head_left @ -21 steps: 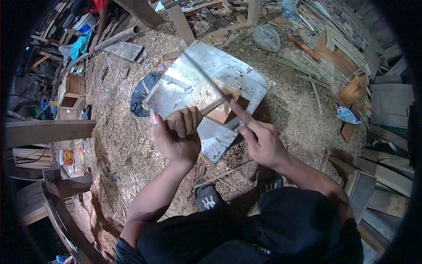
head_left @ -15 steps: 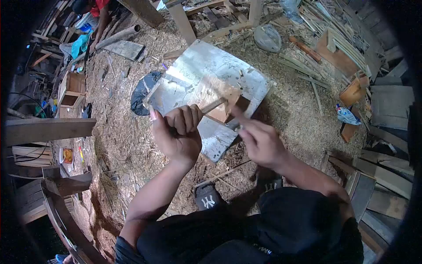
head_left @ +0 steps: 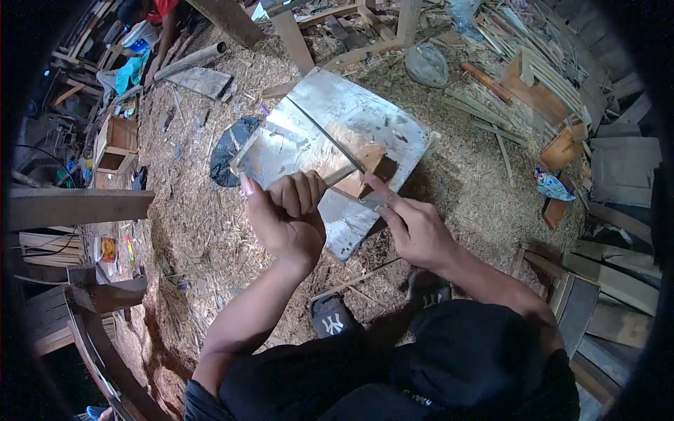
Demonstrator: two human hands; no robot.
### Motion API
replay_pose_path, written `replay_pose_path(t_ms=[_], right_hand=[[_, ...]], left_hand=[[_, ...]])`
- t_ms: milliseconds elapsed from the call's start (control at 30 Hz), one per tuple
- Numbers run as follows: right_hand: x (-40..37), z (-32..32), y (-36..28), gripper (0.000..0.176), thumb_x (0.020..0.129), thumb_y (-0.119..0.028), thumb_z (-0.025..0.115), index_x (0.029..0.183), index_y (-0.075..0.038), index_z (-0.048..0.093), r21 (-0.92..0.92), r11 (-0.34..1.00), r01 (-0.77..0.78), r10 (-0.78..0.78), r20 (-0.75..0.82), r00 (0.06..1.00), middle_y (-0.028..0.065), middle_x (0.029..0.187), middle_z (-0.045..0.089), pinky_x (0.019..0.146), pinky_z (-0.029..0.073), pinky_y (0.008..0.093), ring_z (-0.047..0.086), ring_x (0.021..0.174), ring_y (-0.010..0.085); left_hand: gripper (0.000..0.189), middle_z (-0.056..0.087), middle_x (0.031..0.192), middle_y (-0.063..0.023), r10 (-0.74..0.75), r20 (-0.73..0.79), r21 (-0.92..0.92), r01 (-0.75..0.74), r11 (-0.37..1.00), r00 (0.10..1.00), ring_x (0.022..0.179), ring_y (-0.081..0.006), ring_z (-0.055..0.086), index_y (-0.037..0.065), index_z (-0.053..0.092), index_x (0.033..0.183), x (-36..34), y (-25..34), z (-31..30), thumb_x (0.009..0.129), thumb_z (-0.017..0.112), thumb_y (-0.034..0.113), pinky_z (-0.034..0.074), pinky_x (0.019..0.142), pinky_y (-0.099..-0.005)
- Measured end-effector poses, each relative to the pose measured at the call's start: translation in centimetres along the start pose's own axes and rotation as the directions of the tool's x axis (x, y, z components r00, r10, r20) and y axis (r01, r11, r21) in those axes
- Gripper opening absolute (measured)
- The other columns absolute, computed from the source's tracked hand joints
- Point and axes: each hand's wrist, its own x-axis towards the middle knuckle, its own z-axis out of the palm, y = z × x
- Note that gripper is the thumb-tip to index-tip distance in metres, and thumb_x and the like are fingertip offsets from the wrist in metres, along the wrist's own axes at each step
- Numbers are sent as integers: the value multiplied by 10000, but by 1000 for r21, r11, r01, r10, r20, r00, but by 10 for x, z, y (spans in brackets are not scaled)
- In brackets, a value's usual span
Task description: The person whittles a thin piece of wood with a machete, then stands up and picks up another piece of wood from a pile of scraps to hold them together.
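Note:
My left hand (head_left: pixel 289 214) is closed around a narrow wooden strip (head_left: pixel 340 175), whose far end lies against a wooden block (head_left: pixel 358 184). My right hand (head_left: pixel 419 230) grips a long thin dark tool (head_left: pixel 324 130), with the index finger stretched toward it; the handle is mostly hidden in the fingers. That tool slants up and left across the block, touching or just above the strip's tip; which of these I cannot tell. Under the block is a pale, stained board (head_left: pixel 351 235).
Wood shavings (head_left: pixel 210 231) cover the ground. A black plastic bag (head_left: pixel 230 151) lies left of the board and a clear bag (head_left: pixel 427 64) beyond it. Scrap wood (head_left: pixel 611 281) is piled at the right. At the upper left, another person's arm (head_left: pixel 167 42) reaches down beside a metal pipe (head_left: pixel 193 59).
The tool, blurred or hidden before, now shows clearly as a long line over the block. My right hand has shifted slightly; my left hand keeps its hold on the strip.

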Motion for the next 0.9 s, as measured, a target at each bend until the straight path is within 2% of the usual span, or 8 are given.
replay_pose_path(t_ms=[200,267,400,567,600,667,800,900], right_hand=[[3,3,-1,677,979,-53,592,1588,-204,340,-45,971,233,-238,-202,950,185,683,594,593,514,448,630,598,317],[-1,3,-1,671,980,-54,590,1586,-211,349,-110,991,77,-75,20,997,174,692,591,581,510,441,606,582,293],[0,4,1,666,982,-63,590,1585,-215,352,-103,994,-21,27,61,998,166,701,595,576,510,438,596,575,287],[3,0,-5,662,1001,-95,576,1596,-227,318,-70,958,280,-288,-186,940,162,683,591,577,507,447,593,565,296],[2,2,-5,662,1001,-95,576,1596,-227,318,-68,958,279,-287,-185,940,162,683,591,577,507,447,593,565,296],[-1,4,-4,634,994,-73,574,1579,-194,363,-277,961,-19,48,98,994,162,688,590,577,514,430,604,587,288],[-5,5,6,638,990,-69,575,1578,-196,363,-67,993,-93,95,30,995,163,687,590,582,529,430,622,603,296],[-3,2,-2,644,972,-9,566,1572,-148,377,-64,997,44,-47,-41,998,187,702,576,597,486,386,586,593,293]], left_hand=[[659,177,484,14,24,15,-5,-24,1000,1000,478,-167,164,161,229,531,3,-2,-8,1079,248,527,226,559,-342],[658,179,484,13,39,38,-18,-38,999,998,478,-168,162,160,231,533,3,-2,-9,1080,247,526,225,558,-343],[663,183,484,11,24,9,-13,-24,1000,1000,478,-167,159,156,231,534,3,-1,-4,1081,238,531,218,556,-348],[670,181,483,9,31,-43,33,-29,999,999,479,-166,153,154,227,534,3,2,-3,1079,237,543,212,553,-348],[669,181,483,8,39,-18,19,-39,999,999,479,-166,150,154,228,536,2,2,-5,1081,238,542,213,553,-348],[668,182,483,8,51,11,-4,-51,999,999,479,-165,148,154,229,537,2,3,-2,1082,240,540,214,552,-347],[664,171,491,12,70,-29,59,-68,996,997,480,-163,145,157,228,541,-1,3,0,1087,233,535,215,546,-346],[662,169,494,13,61,-17,18,-61,998,998,480,-164,144,159,225,543,2,1,-4,1086,232,539,215,543,-345]])
